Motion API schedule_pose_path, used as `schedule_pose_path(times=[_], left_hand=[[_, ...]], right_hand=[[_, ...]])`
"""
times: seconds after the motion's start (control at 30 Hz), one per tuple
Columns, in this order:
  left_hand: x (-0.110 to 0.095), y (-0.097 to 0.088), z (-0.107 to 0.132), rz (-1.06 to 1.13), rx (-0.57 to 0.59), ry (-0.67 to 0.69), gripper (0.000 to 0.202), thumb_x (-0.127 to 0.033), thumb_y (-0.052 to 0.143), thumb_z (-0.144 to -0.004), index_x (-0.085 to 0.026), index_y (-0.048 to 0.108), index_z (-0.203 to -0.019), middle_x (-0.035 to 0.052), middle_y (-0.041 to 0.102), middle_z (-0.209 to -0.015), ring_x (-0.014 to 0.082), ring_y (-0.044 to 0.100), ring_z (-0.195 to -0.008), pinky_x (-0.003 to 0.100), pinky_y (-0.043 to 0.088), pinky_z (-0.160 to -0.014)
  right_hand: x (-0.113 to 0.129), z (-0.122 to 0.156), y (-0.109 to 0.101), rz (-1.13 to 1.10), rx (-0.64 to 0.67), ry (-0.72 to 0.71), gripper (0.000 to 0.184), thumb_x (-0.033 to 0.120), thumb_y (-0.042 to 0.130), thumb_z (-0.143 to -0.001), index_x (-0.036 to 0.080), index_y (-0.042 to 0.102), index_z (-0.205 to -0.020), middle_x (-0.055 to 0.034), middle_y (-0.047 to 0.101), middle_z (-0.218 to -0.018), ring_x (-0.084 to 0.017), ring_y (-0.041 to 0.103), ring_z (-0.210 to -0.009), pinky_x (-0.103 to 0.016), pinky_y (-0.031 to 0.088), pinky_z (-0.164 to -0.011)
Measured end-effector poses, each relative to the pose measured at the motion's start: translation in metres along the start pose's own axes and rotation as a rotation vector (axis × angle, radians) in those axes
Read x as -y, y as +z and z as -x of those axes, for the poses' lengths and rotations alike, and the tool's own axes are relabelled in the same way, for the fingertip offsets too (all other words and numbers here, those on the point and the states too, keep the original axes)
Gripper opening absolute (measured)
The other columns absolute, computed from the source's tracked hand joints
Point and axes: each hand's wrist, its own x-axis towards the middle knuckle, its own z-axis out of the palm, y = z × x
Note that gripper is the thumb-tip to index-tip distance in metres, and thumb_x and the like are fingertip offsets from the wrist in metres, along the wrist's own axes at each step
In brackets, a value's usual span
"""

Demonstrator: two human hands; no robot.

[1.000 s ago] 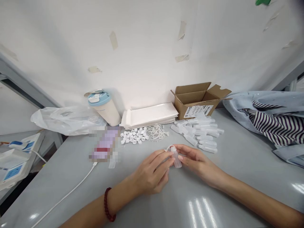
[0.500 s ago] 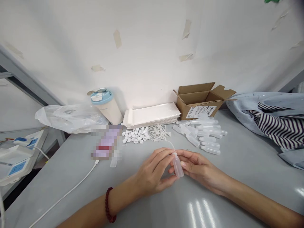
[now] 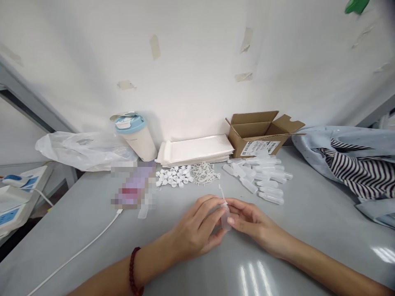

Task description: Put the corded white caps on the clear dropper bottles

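The likeliest trouble, as I judge it, is at the neck of the small clear bottle (image 3: pixel 225 219). The thin white stem (image 3: pixel 221 192) stands up from it with a slight lean, and sideways pressure from the fingers could bend it or seat it crooked. The bottle looks soft-walled and smooth, so squeezing too hard might dent it, while too light a hold could let it twist or slip onto the worktop (image 3: pixel 182 207). Similar bottles (image 3: pixel 268 174) lie loosely piled toward the back edge, right of the middle, and a dropped one could roll among them.

As for the grip, both hands are closed in around this one bottle, fingers bent and tips near together. The left hand (image 3: pixel 197 230) has its forefinger at the neck and its thumb near the base; how firmly the thumb presses I cannot tell. The right hand (image 3: pixel 257 225) pinches the body, thumb on the near face, other fingers partly hidden behind. The bottle is roughly upright over the middle of the worktop, nearer the front edge than the white caps (image 3: pixel 174 176) and the heap of thin stems (image 3: pixel 205 173).
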Motion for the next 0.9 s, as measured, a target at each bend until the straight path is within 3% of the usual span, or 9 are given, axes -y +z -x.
schedule_pose_path(times=[0.17,0.37,0.63,0.9], left_hand=[[0.0005,-0.0004,-0.0021,-0.038,-0.005,0.03,0.034,-0.01,0.061,-0.082,-0.006,0.052,-0.115,0.0167,0.066,-0.101,0.0251,0.062,-0.1,0.04,0.06,-0.082],[0.0033,0.0014,0.002,-0.049,0.004,0.105,0.039,-0.006,0.063,-0.08,0.001,0.052,-0.117,0.0187,0.067,-0.101,0.0257,0.062,-0.104,0.037,0.059,-0.087],[0.0046,-0.0008,0.0044,0.044,0.024,0.069,0.044,-0.013,0.062,-0.082,0.003,0.048,-0.121,0.0253,0.06,-0.114,0.0314,0.054,-0.116,0.044,0.056,-0.091],[0.0038,-0.0026,0.0013,0.042,0.032,0.084,0.045,-0.011,0.063,-0.08,0.003,0.048,-0.12,0.0233,0.064,-0.104,0.0297,0.06,-0.105,0.043,0.059,-0.086]], right_hand=[[0.0005,-0.0027,0.002,0.041,0.007,-0.004,0.033,0.031,0.061,-0.088,0.022,0.058,-0.12,-0.0075,0.064,-0.115,-0.019,0.06,-0.106,-0.035,0.044,-0.094],[0.0017,-0.0051,0.0038,0.056,0.047,-0.039,0.028,0.029,0.059,-0.089,0.021,0.06,-0.116,-0.0067,0.064,-0.113,-0.019,0.059,-0.106,-0.036,0.043,-0.094],[-0.0005,-0.0032,0.0023,-0.047,0.123,-0.016,0.027,0.031,0.056,-0.091,0.019,0.062,-0.114,-0.0074,0.066,-0.104,-0.019,0.062,-0.099,-0.033,0.044,-0.088],[-0.0035,-0.0045,-0.0014,-0.025,0.156,0.02,0.034,0.034,0.056,-0.091,0.02,0.059,-0.122,-0.0082,0.066,-0.105,-0.02,0.061,-0.099,-0.036,0.043,-0.091]])
